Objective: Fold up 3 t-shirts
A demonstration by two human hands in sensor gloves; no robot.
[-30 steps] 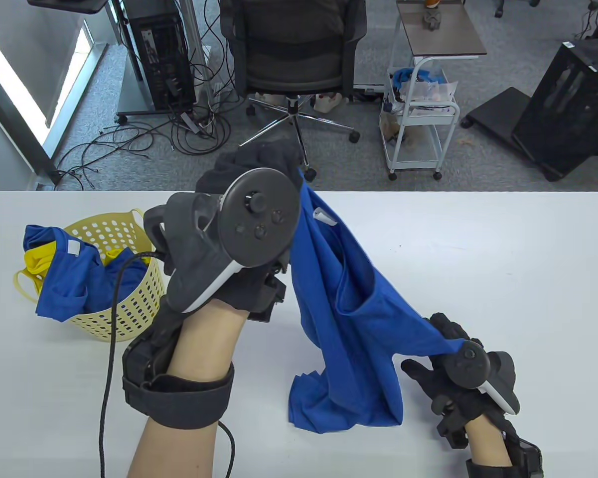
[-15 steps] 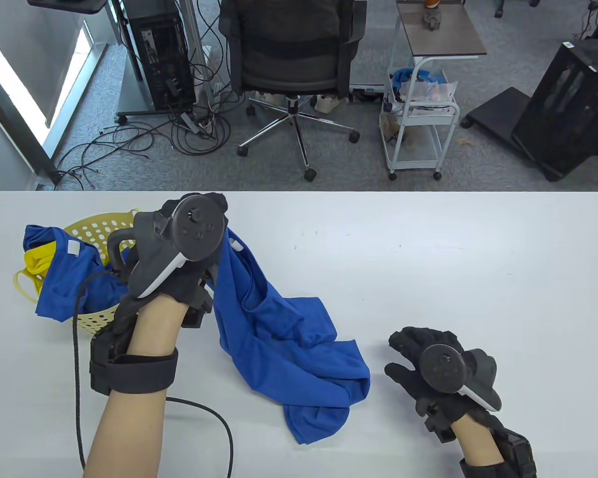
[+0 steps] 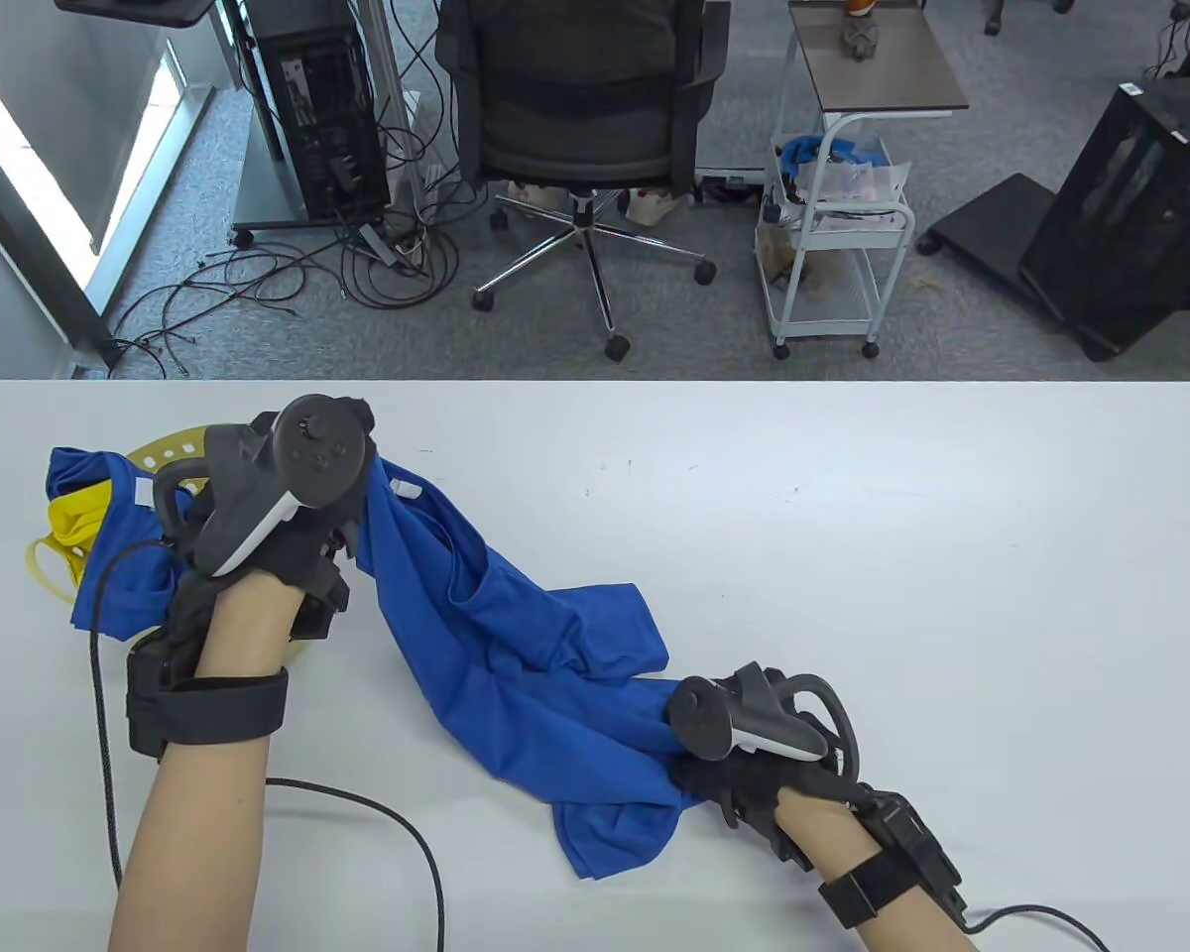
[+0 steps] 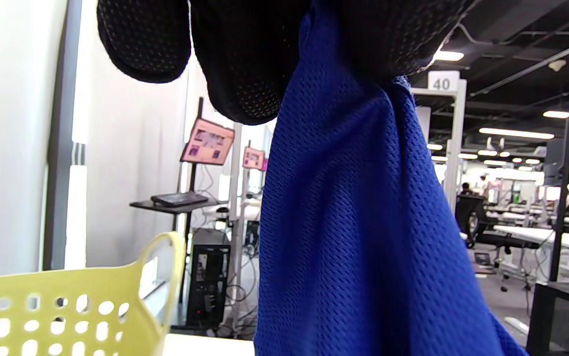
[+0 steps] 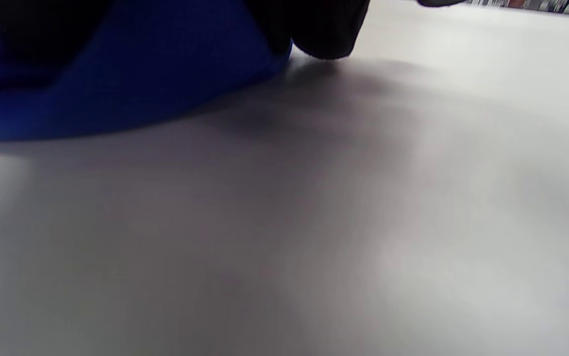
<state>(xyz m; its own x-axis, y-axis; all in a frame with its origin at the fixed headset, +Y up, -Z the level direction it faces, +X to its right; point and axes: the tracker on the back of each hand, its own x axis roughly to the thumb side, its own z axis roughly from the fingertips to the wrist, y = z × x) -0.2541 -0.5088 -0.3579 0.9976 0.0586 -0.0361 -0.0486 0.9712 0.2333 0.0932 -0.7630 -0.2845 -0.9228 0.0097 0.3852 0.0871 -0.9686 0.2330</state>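
A blue mesh t-shirt [image 3: 516,654] lies crumpled across the white table [image 3: 902,545], running from upper left to lower middle. My left hand [image 3: 352,516] grips its collar end, near the white label, just above the table; in the left wrist view the cloth [image 4: 363,222] hangs from my gloved fingers [image 4: 245,59]. My right hand [image 3: 704,764] is on the shirt's lower right part, down at the table; its fingers are hidden under the tracker. In the right wrist view blue cloth [image 5: 116,89] lies under dark fingers [image 5: 319,29].
A yellow perforated basket [image 3: 169,451] stands at the table's left, partly behind my left hand, with another blue shirt [image 3: 119,555] and a yellow one [image 3: 69,521] hanging over it. A black cable [image 3: 377,823] trails on the table near my left arm.
My left hand has come down and to the left, lowering the shirt onto the table. My right hand let go of the shirt, then moved left onto its lower part.
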